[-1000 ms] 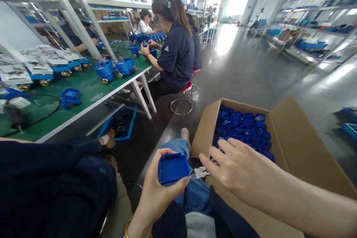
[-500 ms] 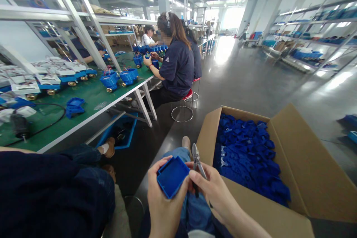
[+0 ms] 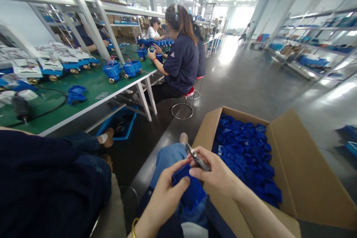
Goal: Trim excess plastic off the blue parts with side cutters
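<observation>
My left hand (image 3: 166, 189) grips a blue plastic housing (image 3: 194, 194), its thumb pressed on the part's face. In my right hand (image 3: 216, 171) is a pair of cutting pliers (image 3: 201, 163), their jaws pointing up and to the left above the housing's upper edge. The right fingertips are close to that edge; whether they touch it I cannot tell. Both hands are over my lap. To their right stands an open cardboard box (image 3: 292, 163) full of blue plastic parts (image 3: 242, 152).
A green-topped workbench (image 3: 97, 91) at left bears blue-and-white assemblies (image 3: 52, 65), a loose blue part (image 3: 76, 94) and a black power tool (image 3: 21, 108). A person (image 3: 181, 59) sits on a red stool there. Another person's leg (image 3: 80, 143) is close at my left. A blue bin (image 3: 129, 126) lies under the bench.
The blue housing has turned and tilted, and my left thumb has come onto its face. My right hand has brought the pliers lower, tipping their jaws left over the housing's edge.
</observation>
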A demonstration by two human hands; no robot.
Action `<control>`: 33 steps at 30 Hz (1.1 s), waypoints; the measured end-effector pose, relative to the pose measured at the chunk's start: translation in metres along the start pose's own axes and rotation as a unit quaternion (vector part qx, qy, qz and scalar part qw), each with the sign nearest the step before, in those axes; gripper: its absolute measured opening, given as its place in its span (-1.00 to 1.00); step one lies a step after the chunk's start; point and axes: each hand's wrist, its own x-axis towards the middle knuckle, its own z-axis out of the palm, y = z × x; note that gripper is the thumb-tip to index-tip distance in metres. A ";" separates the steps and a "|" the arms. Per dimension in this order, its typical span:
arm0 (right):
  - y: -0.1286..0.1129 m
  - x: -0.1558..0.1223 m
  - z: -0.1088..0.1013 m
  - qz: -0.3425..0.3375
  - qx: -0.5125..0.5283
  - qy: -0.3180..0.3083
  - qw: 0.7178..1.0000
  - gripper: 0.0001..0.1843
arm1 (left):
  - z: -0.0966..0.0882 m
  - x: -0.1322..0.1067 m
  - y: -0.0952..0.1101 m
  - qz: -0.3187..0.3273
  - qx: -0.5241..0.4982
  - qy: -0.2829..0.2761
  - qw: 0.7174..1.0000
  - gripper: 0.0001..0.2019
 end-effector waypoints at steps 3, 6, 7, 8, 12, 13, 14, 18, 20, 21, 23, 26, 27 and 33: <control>0.002 -0.012 -0.002 -0.008 -0.141 0.132 0.981 -0.76 | 0.012 0.000 0.003 0.014 0.014 0.051 0.999 -0.58; 0.001 -0.031 -0.003 -0.016 -0.290 0.168 0.942 -0.74 | 0.015 -0.002 0.004 0.050 0.057 0.103 0.992 -0.65; -0.001 -0.036 -0.001 -0.015 -0.319 0.162 0.934 -0.71 | 0.015 -0.002 0.004 0.061 0.068 0.107 0.990 -0.67; -0.002 -0.041 0.002 -0.013 -0.343 0.157 0.926 -0.69 | 0.015 -0.002 0.004 0.069 0.077 0.107 0.989 -0.68; -0.009 -0.047 0.013 -0.018 -0.417 0.145 0.897 -0.61 | 0.014 -0.003 0.004 0.086 0.098 0.110 0.985 -0.71; -0.010 -0.047 0.014 -0.024 -0.427 0.145 0.892 -0.60 | 0.014 -0.003 0.005 0.088 0.102 0.111 0.985 -0.71; -0.010 -0.046 0.015 -0.031 -0.433 0.144 0.889 -0.59 | 0.014 -0.003 0.005 0.091 0.105 0.113 0.984 -0.72; -0.011 -0.042 0.016 -0.043 -0.442 0.139 0.885 -0.55 | 0.013 -0.005 0.005 0.100 0.116 0.119 0.981 -0.73; -0.011 -0.042 0.016 -0.038 -0.448 0.134 0.883 -0.52 | 0.013 -0.005 0.005 0.099 0.122 0.118 0.981 -0.73; -0.011 -0.042 0.016 -0.033 -0.451 0.130 0.882 -0.50 | 0.013 -0.005 0.004 0.097 0.126 0.116 0.980 -0.72; -0.011 -0.041 0.016 -0.026 -0.455 0.125 0.881 -0.47 | 0.013 -0.005 0.004 0.095 0.133 0.116 0.980 -0.71; -0.011 -0.041 0.016 -0.028 -0.458 0.127 0.880 -0.44 | 0.013 -0.004 0.003 0.095 0.145 0.117 0.978 -0.69; -0.011 -0.041 0.016 -0.031 -0.459 0.129 0.879 -0.44 | 0.013 -0.004 0.003 0.096 0.148 0.118 0.977 -0.69; -0.012 -0.041 0.015 -0.030 -0.467 0.121 0.875 -0.46 | 0.012 -0.005 0.002 0.108 0.173 0.127 0.971 -0.69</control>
